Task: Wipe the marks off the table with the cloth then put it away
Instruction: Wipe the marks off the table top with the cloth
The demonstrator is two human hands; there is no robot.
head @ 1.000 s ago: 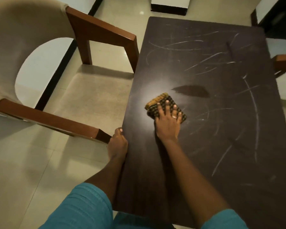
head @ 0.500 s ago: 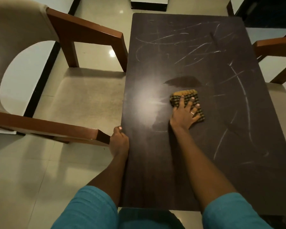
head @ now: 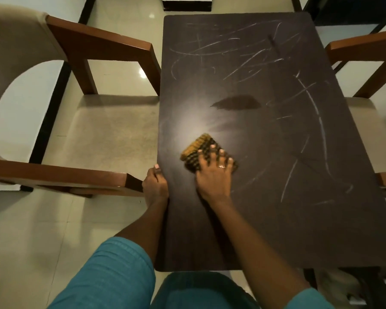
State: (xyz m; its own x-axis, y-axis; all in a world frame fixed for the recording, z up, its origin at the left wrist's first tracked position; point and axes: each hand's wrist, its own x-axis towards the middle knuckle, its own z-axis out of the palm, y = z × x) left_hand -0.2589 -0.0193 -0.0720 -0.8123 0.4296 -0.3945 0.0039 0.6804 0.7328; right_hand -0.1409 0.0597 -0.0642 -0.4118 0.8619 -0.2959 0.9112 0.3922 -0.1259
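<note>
Right hand (head: 214, 176) flat, fingers spread; left hand (head: 155, 186) gripping table (head: 276, 157) edge

Teal short sleeves (head: 112, 275) on both arms; a ring (head: 221, 166) on the right grip (head: 212, 178).

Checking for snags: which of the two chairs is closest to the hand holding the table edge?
The chair on the left; its near armrest ends beside the left hand. The other chair stands across the table.

No legible text or labels.
</note>
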